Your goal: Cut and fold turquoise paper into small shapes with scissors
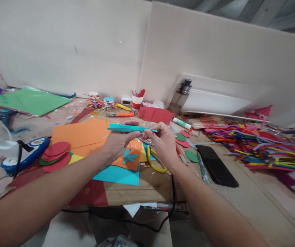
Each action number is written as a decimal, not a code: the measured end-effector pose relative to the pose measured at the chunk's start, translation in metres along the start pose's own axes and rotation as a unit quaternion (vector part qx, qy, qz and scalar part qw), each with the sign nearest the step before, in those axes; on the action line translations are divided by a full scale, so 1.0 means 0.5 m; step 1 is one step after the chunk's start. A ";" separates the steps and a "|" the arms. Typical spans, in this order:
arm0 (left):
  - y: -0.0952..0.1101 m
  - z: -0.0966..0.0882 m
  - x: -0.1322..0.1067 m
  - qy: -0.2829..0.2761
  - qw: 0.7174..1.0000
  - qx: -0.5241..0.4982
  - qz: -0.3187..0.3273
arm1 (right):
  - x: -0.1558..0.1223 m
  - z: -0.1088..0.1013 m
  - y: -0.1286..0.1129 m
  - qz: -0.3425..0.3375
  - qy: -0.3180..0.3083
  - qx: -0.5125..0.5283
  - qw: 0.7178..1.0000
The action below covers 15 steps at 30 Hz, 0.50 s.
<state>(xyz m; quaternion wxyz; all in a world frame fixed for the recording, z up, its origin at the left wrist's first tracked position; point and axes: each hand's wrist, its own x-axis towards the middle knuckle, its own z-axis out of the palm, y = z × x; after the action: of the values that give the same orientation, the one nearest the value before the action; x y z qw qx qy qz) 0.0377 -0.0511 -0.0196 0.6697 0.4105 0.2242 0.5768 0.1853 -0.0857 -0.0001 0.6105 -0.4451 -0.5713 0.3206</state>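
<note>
Between my two hands is a folded strip of blue paper, held up level over the table. My left hand is closed on its left and middle part, thumb in front and fingers behind. The right end is pinched by my right hand. Below lie orange paper sheets, small blue paper cutouts on an orange piece, and a blue sheet. Yellow-handled scissors rest under my right hand, their blades mostly hidden.
Red and green paper circles sit at left beside a blue power strip. A black phone and a pile of pipe cleaners are on the right. Behind are red paper pieces, a cup and a glue stick.
</note>
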 end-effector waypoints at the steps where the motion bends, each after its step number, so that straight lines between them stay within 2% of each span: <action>1: 0.000 0.000 0.000 0.002 1.000 0.014 0.006 | 0.000 0.001 0.002 0.003 -0.009 0.005 1.000; 8: -0.003 -0.003 0.005 0.008 0.998 0.027 0.049 | -0.003 0.004 0.007 -0.080 0.033 -0.037 0.996; 15: -0.001 0.004 -0.002 -0.013 0.999 0.015 0.043 | -0.013 0.009 -0.010 -0.045 0.021 0.010 0.999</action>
<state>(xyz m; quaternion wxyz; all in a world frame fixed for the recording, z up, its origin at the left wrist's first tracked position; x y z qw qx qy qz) 0.0391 -0.0528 -0.0193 0.6408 0.4375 0.2064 0.5962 0.1792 -0.0927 0.0013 0.6406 -0.4195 -0.5745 0.2891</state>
